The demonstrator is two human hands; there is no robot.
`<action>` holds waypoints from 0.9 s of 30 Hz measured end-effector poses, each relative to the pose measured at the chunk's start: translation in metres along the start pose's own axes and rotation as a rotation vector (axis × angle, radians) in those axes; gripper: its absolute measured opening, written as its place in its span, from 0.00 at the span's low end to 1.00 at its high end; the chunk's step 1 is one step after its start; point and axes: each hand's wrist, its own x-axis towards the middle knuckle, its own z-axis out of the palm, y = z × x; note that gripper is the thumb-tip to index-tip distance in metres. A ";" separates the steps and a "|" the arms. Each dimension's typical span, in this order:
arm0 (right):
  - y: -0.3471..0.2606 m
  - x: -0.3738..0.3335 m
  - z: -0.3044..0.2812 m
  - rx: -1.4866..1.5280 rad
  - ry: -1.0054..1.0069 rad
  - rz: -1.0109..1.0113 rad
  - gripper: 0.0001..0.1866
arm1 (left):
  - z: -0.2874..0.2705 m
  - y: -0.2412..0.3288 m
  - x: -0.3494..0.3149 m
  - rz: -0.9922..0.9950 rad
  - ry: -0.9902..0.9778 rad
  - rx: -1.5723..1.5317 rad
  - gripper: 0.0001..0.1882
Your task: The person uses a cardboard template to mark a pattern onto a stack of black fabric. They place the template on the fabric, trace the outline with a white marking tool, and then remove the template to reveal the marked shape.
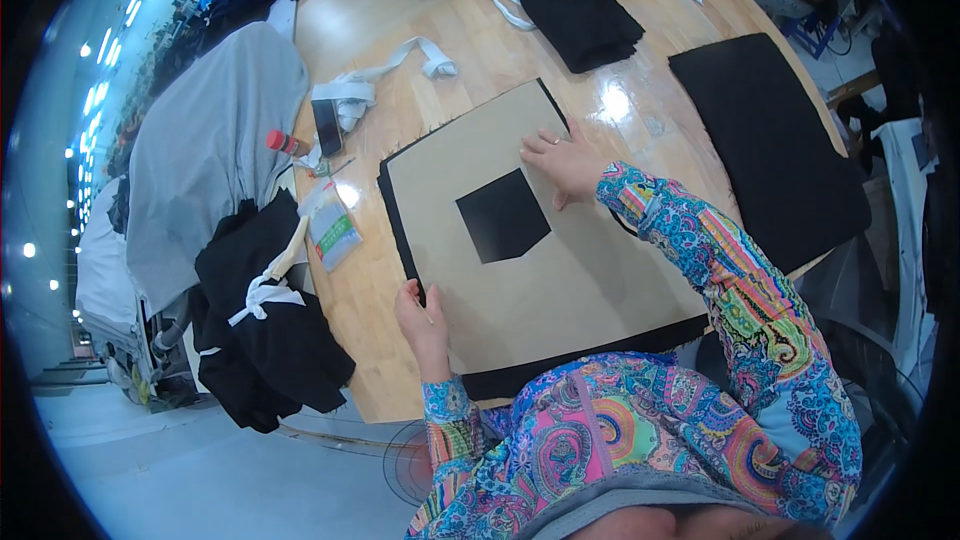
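Observation:
A tan cardboard template (620, 275), with a five-sided pocket-shaped cutout (503, 217), lies on black fabric (500, 381). The black cloth shows through the cutout and along the template's edges. My right hand (563, 162) rests on the template's upper right part, fingers spread, up and right of the cutout. At the lower left edge, my left hand (424, 328) is closed, with its fingertips beside the template and cloth. Something small and pale shows at those fingertips, too small to name.
On the wooden table (370, 370) lie a black fabric stack (775, 140) at right, folded black pieces (572, 5) farther back, white tape (400, 60), a phone (327, 127), a red-capped bottle (287, 143) and a plastic packet (333, 232). Tied black bundles (270, 330) sit left.

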 end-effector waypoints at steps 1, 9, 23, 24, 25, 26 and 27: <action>0.000 -0.002 -0.002 0.001 0.000 0.018 0.51 | 0.001 0.002 0.003 0.011 0.010 0.001 0.15; -0.008 -0.021 0.010 0.066 0.177 0.184 0.46 | 0.005 -0.001 0.005 -0.009 -0.033 -0.057 0.11; -0.003 -0.036 0.042 1.035 0.630 0.460 0.32 | 0.009 -0.017 0.012 -0.221 -0.022 -0.219 0.12; 0.000 -0.036 0.039 1.126 0.632 0.483 0.32 | 0.011 -0.014 0.013 -0.229 -0.028 -0.235 0.12; -0.001 -0.034 0.033 1.225 0.629 0.493 0.31 | 0.008 -0.011 0.012 -0.238 -0.023 -0.244 0.12; -0.003 -0.032 0.027 1.324 0.624 0.504 0.31 | 0.006 -0.009 0.011 -0.225 -0.016 -0.220 0.12; -0.006 -0.033 0.021 1.326 0.666 0.513 0.30 | 0.004 -0.007 0.009 -0.212 -0.009 -0.196 0.12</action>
